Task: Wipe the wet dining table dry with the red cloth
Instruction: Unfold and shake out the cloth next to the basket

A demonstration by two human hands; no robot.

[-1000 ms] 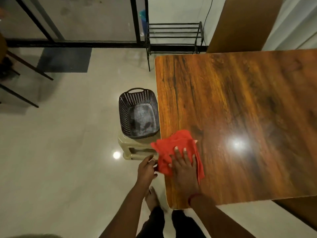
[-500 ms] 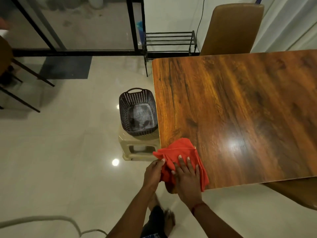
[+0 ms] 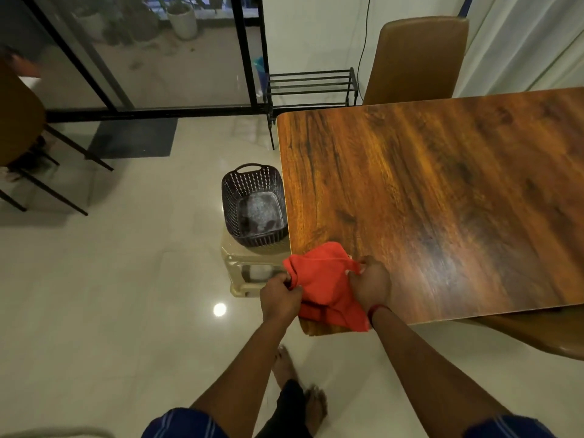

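Observation:
The red cloth [image 3: 325, 282] lies bunched at the near left corner of the glossy wooden dining table [image 3: 442, 197]. My left hand [image 3: 279, 297] pinches the cloth's left edge, just off the table's side. My right hand [image 3: 371, 284] grips the cloth's right side, resting on the tabletop. The cloth is stretched between both hands and its lower part hangs toward the table's front edge.
A dark perforated basket [image 3: 254, 205] sits on a beige plastic stool [image 3: 249, 267] right against the table's left side. A brown chair [image 3: 417, 58] stands at the far side, another brown chair [image 3: 537, 333] at the near right. A black metal rack [image 3: 311, 86] stands beyond.
My right hand went from flat on the cloth to gripping its right side. My left hand took hold of the left edge, and the cloth is now pulled between both hands.

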